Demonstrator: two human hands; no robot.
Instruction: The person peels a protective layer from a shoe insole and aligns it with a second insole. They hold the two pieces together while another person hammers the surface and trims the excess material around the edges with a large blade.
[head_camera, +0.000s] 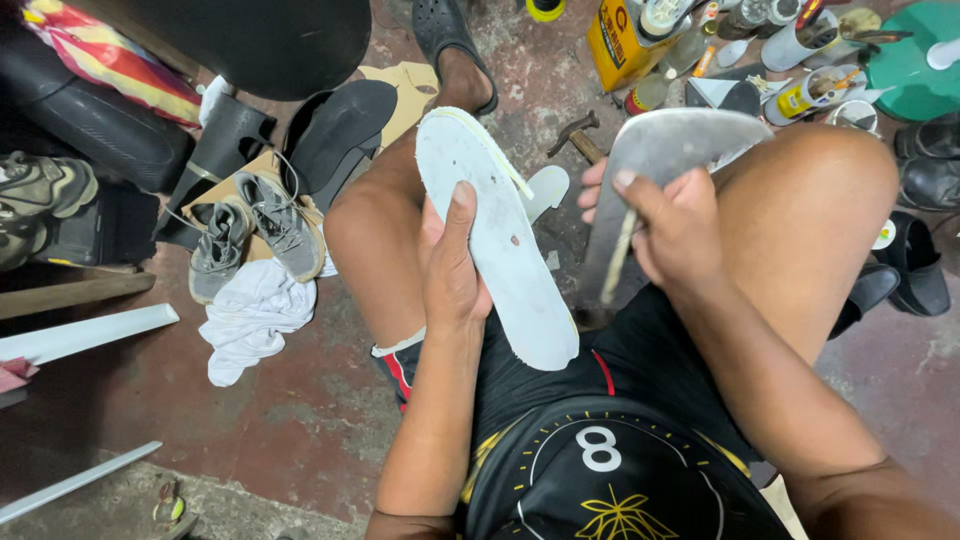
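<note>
Left hand (452, 270) clamps the white insole (500, 240) upright over the lap, right hand (672, 228) apart, gripping a grey sole piece (660, 165) with a thin strip; risk: insole slipping from that one-sided grip, or strip snagging; right fingertips and strip's lower end are hard to read.

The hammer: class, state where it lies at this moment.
In the head view, the hammer lies on the floor at upper centre, between the white insole in the left hand and the grey sole piece in the right hand.
</note>
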